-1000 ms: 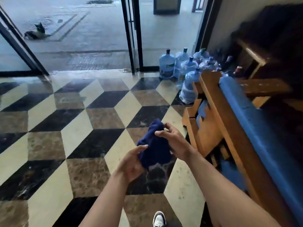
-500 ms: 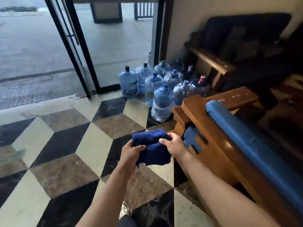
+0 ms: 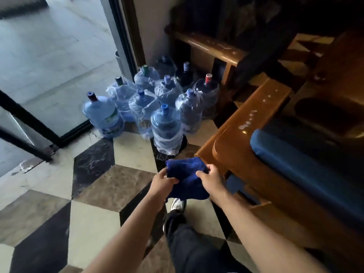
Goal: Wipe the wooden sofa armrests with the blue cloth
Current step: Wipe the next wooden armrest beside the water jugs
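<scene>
A: Take the near wooden armrest (image 3: pixel 250 123) as the marker and start at the far left. What is there?

B: Well to its left, a glass door with a black frame (image 3: pixel 31 119) and the paved ground beyond it. The floor (image 3: pixel 94 194) is tiled in cream, brown and black diamonds.

A: And between the door and the armrest?

B: A cluster of large water bottles (image 3: pixel 166 127), most wrapped in clear plastic, standing on the floor just left of the armrest's far end. Caps are blue, red, green and dark.

A: Where is the blue cloth (image 3: pixel 187 178)?

B: In the air just left of the armrest's near corner, bunched and folded, held between both hands. Whether its edge touches the wood I cannot tell.

A: The hands?

B: The left hand (image 3: pixel 162 181) has its fingers curled closed on the cloth's left side. The right hand (image 3: pixel 211 180) pinches the cloth's right side, fingers together on the fabric, just beside the armrest's corner.

A: Below them?

B: A dark trouser leg and a white shoe (image 3: pixel 178 204) on the tiles.

A: And right of the armrest?

B: A blue cushion (image 3: pixel 303 170) lies against its inner side. Further back, a second wooden armrest (image 3: pixel 212 46) belongs to a dark sofa in shadow.
</scene>
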A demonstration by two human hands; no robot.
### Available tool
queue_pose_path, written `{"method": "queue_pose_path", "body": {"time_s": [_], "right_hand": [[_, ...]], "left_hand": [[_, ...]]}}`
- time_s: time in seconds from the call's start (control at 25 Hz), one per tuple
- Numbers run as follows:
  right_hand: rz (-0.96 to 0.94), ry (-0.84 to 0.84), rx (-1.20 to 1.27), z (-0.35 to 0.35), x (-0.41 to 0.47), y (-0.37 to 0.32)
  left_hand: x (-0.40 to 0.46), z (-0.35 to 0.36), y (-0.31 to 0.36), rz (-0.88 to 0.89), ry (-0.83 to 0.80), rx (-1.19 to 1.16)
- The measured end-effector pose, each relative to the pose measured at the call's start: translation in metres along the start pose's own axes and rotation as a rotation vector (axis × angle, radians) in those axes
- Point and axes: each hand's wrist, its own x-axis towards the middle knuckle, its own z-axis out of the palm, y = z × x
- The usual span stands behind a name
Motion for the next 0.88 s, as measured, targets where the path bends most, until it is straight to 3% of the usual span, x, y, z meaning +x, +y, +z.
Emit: {"method": "queue_pose_path", "body": {"time_s": [0.2,0.32,0.52,0.64,0.76,0.88], "right_hand": [[0.010,0.180,-0.050,0.033,0.095,-0.003],[-0.028,0.337,-0.123,0.047,0.127,-0.008],[0.211,0.576,-0.392,0.078,0.165,-0.009],[0.434,0.624,-0.525,0.090,0.182,-0.005],[0.430,0.644,-0.682,0.111,0.181,0.000],[0.505,0.652,-0.700,0.122,0.195,0.003]], "left_hand": [[0.129,0.033,0.038,-0.085,-0.117,0.215],[0.195,0.057,0.047,-0.146,-0.202,0.224],[0.264,0.106,0.031,-0.286,-0.343,0.260],[0.292,0.122,0.016,-0.381,-0.458,0.356],[0.307,0.127,0.020,-0.468,-0.616,0.464],[0.329,0.137,0.024,-0.616,-0.620,0.567]]}}
